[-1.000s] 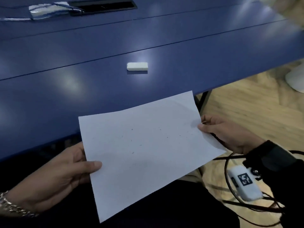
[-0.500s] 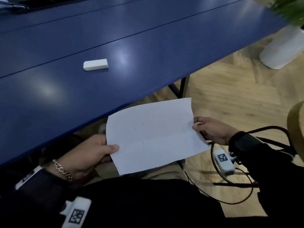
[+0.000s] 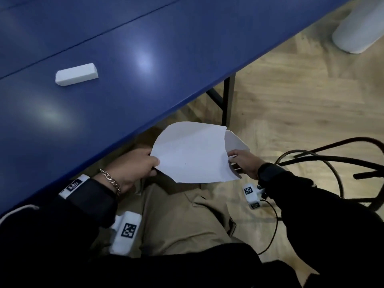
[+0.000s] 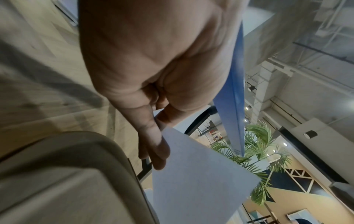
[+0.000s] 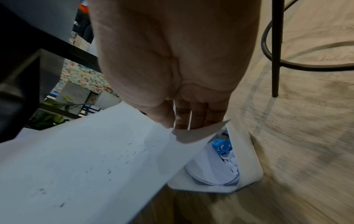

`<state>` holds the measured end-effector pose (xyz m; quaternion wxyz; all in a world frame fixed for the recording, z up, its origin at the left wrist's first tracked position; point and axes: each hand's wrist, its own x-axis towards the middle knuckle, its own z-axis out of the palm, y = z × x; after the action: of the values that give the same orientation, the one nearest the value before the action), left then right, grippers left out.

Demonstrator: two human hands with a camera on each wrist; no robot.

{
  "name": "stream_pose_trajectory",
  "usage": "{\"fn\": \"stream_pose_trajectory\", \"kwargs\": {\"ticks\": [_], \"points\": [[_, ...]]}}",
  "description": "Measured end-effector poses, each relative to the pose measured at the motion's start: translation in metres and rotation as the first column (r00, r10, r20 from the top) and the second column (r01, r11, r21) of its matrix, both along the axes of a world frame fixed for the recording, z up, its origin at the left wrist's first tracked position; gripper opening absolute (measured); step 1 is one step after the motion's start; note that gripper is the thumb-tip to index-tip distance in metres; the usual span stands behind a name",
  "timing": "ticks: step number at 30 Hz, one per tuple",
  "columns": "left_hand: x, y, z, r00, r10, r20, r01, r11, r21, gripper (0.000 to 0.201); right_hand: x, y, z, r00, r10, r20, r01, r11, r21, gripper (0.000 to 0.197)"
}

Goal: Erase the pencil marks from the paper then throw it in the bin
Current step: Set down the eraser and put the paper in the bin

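Observation:
The white paper, flecked with faint grey specks, hangs bowed below the table's edge, over my lap. My left hand pinches its left edge, thumb on top. My right hand pinches its right edge. In the right wrist view the paper curls under my right hand, directly above an open white bin that holds scraps. A bit of the bin's rim shows past the paper. The left wrist view shows my left hand gripping the sheet. The white eraser lies on the blue table.
A black table leg stands just behind the paper. A black metal stool frame and a loose cable are on the wooden floor at the right. A white planter stands at the far right.
Both hands have carried the paper down from the table's edge to below it and rightwards over the bin. The flat sheet now bows, its right edge curling.

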<state>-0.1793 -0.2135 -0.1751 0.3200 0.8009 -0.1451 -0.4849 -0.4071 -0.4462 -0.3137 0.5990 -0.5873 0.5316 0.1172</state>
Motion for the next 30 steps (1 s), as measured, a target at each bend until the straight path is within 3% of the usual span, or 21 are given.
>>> {"fn": "stream_pose_trajectory", "kwargs": {"ticks": [6,10,13,14,15,16,17,18,20,23,26,28,30], "points": [[-0.004,-0.035,-0.015,0.995,0.074,-0.071,-0.074,0.997,0.004,0.026,0.011,0.000,-0.024,1.000,0.010,-0.015,-0.011,0.999,-0.040,0.024],[-0.003,-0.053,-0.040,0.992,0.073,-0.106,-0.068,0.996,0.053,0.017,0.014,-0.002,-0.011,0.992,0.118,-0.054,-0.129,0.932,-0.339,0.028],[-0.004,-0.065,-0.053,0.971,0.156,-0.181,-0.145,0.987,0.072,0.016,0.017,0.011,0.007,0.980,0.190,0.061,-0.147,0.895,-0.421,0.033],[-0.007,-0.070,-0.049,0.966,0.146,-0.212,-0.123,0.986,0.116,0.025,0.018,0.019,0.017,0.963,0.236,0.133,-0.164,0.898,-0.409,0.036],[-0.010,-0.071,-0.056,0.992,0.047,-0.116,-0.031,0.990,0.137,0.031,0.020,0.029,0.030,0.932,0.296,0.208,-0.198,0.898,-0.393,0.040],[-0.012,-0.071,-0.059,0.985,0.085,-0.148,-0.066,0.989,0.133,0.029,0.023,0.039,0.043,0.888,0.359,0.288,-0.242,0.896,-0.371,0.043],[-0.013,-0.073,-0.060,0.936,0.188,-0.297,-0.157,0.980,0.126,0.019,0.026,0.049,0.053,0.841,0.410,0.352,-0.293,0.893,-0.341,0.046],[-0.014,-0.074,-0.064,0.934,0.210,-0.289,-0.199,0.978,0.066,0.010,0.029,0.057,0.058,0.799,0.443,0.406,-0.340,0.891,-0.302,0.049],[-0.018,-0.075,-0.069,0.946,0.239,-0.218,-0.230,0.971,0.069,0.020,0.030,0.068,0.046,0.725,0.517,0.455,-0.443,0.856,-0.266,0.052],[-0.022,-0.078,-0.067,0.932,0.274,-0.238,-0.266,0.962,0.064,0.025,0.021,0.069,-0.002,0.656,0.696,0.291,-0.623,0.717,-0.312,0.054],[-0.022,-0.079,-0.065,0.922,0.295,-0.251,-0.288,0.955,0.064,0.028,0.006,0.050,-0.056,0.660,0.734,-0.158,-0.742,0.605,-0.289,0.062],[-0.022,-0.078,-0.069,0.921,0.291,-0.258,-0.286,0.957,0.058,0.027,0.005,0.037,-0.071,0.723,0.630,-0.283,-0.691,0.653,-0.310,0.066],[-0.020,-0.079,-0.071,0.920,0.293,-0.261,-0.289,0.956,0.053,0.029,0.012,0.039,-0.059,0.823,0.538,-0.182,-0.564,0.738,-0.369,0.068]]}}
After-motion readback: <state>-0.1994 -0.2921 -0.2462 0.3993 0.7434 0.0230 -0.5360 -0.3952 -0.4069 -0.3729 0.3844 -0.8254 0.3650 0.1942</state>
